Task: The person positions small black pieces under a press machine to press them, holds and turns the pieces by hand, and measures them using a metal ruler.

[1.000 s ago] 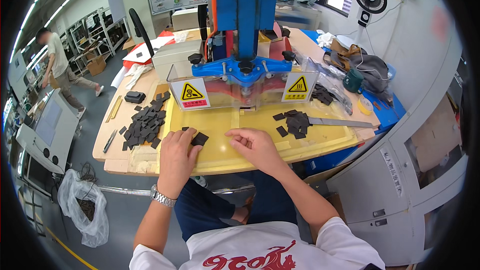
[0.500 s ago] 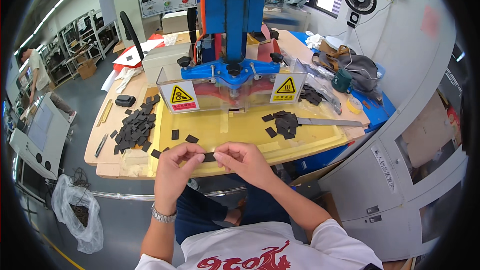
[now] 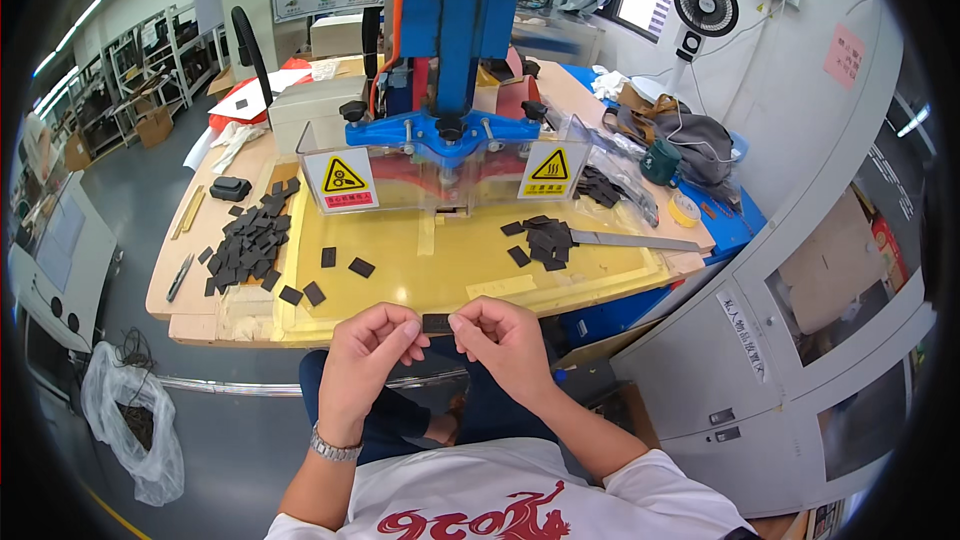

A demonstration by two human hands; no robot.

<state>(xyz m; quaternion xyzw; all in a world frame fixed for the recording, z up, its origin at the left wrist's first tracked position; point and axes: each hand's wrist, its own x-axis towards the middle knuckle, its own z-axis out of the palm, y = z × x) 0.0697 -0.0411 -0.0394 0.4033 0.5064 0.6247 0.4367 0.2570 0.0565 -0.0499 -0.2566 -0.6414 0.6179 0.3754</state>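
Left hand: thumb and fingers pinched on the left end of a black piece; a metal watch at the wrist.
Right hand: thumb and forefinger gripping the opposite end, the other fingers curled.
Black piece: stretched between the two pinches at the near edge of the table; whether it is over the surface or just off it cannot be told.
Step in hand: judged to be two-handed handling of a single piece, perhaps a check or adjustment.
Next move: would seem to call for an even grip at both ends, or a secure pinch by one hand if the other lets go.
Appearance of piece: small, flat, dark, oblong, apparently thin; its faint surface detail is too small to make out.
Loose pieces: four similar ones, lying apart on the yellow board.
Left pile: the larger heap, overlapping and unordered.
Right pile: smaller, touching a flat metal strip.
Blue press: beyond the board, behind a clear guard.
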